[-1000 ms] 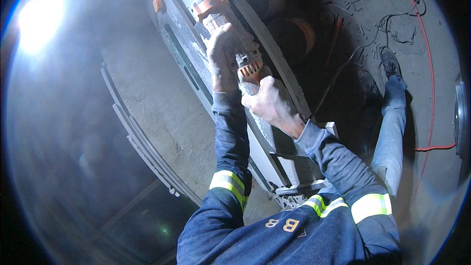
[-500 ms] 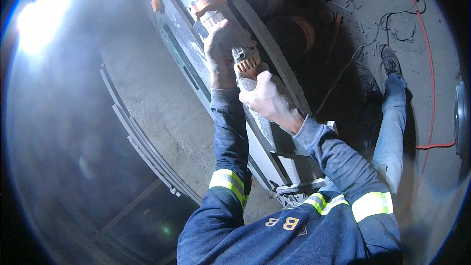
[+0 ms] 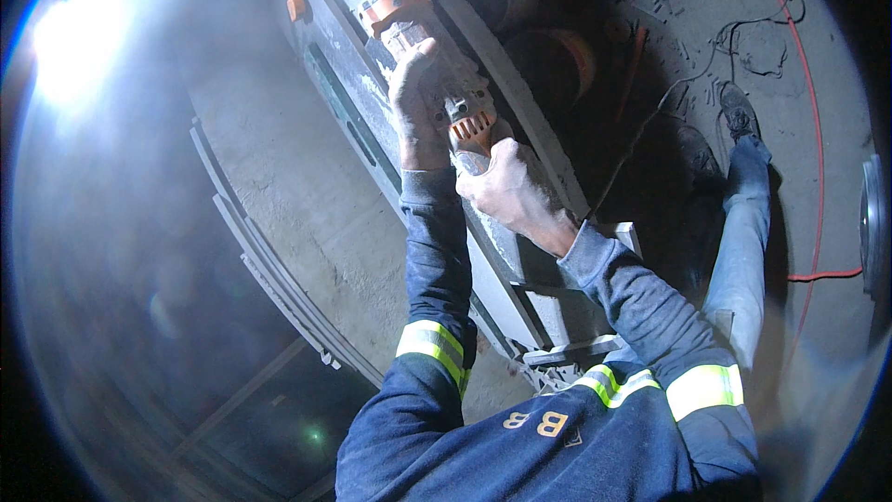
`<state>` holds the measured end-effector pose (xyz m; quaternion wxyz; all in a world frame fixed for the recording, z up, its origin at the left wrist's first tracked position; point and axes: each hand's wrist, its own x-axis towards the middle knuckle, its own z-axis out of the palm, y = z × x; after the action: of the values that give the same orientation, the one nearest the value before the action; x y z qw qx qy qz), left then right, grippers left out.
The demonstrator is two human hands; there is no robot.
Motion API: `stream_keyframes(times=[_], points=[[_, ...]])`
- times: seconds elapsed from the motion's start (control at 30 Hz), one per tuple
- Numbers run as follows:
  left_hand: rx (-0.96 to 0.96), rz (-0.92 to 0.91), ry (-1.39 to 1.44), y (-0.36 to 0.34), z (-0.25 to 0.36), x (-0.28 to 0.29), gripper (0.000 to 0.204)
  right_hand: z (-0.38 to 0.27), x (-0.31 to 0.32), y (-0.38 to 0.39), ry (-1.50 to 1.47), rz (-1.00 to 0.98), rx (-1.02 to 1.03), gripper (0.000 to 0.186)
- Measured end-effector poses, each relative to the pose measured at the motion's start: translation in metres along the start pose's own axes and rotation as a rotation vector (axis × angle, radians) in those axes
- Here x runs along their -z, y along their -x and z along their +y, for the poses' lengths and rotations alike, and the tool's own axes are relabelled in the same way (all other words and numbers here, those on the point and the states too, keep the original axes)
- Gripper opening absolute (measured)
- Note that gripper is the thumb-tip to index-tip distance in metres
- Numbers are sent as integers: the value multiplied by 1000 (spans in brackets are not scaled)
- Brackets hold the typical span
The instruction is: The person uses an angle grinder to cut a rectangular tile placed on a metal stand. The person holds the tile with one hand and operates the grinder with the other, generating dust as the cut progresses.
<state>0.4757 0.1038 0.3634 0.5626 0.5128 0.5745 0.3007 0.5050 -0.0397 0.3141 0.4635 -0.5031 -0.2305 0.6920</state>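
Note:
A dusty orange-and-grey power tool, like an angle grinder [image 3: 394, 6], lies along a long grey metal frame [image 3: 346, 107] with a green slotted strip along it. My left hand [image 3: 415, 107] is closed round the tool's body, behind its orange head. My right hand [image 3: 509, 186] grips the rear end, just below the orange vents, with its thumb over the handle. The underside of the tool and where it meets the frame are hidden.
Grey strips [image 3: 260, 249] edge the pale surface at left, beside a bright lamp [image 3: 76, 35]. Round objects [image 3: 557, 63] sit in shadow at right, near scattered offcuts, a dark cord [image 3: 676, 93] and a red hose [image 3: 811, 116]. My shoe [image 3: 739, 112] stands on the floor there.
The tool and both hands have shifted very slightly up the frame since a second ago; both grips look the same.

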Motion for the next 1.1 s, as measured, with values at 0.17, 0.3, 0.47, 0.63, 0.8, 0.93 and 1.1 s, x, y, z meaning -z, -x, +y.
stream_keyframes(times=[0.17, 0.3, 0.47, 0.63, 0.8, 0.93, 1.1], points=[[-19, -75, -2, 1, -4, 14, 30, -7, 3, 7, 87, -22, 13, 44], [49, -40, 22, 0, -8, 10, 31, 15, -9, 4, 107, -14, 80, 44], [82, -112, 45, 0, -4, 12, 32, -4, 3, 10, -34, -14, -24, 44], [29, -32, 36, -6, -7, 11, 29, -13, 10, 1, -58, -67, -62, 48], [-38, 43, -11, -6, -5, 5, 30, 0, -3, -8, -34, -99, -6, 50], [-5, -2, -27, -7, -1, -1, 31, -2, -3, -14, -28, -87, -6, 48], [7, -16, 17, -9, -7, 9, 32, -18, 13, -5, -105, -97, -22, 47]])
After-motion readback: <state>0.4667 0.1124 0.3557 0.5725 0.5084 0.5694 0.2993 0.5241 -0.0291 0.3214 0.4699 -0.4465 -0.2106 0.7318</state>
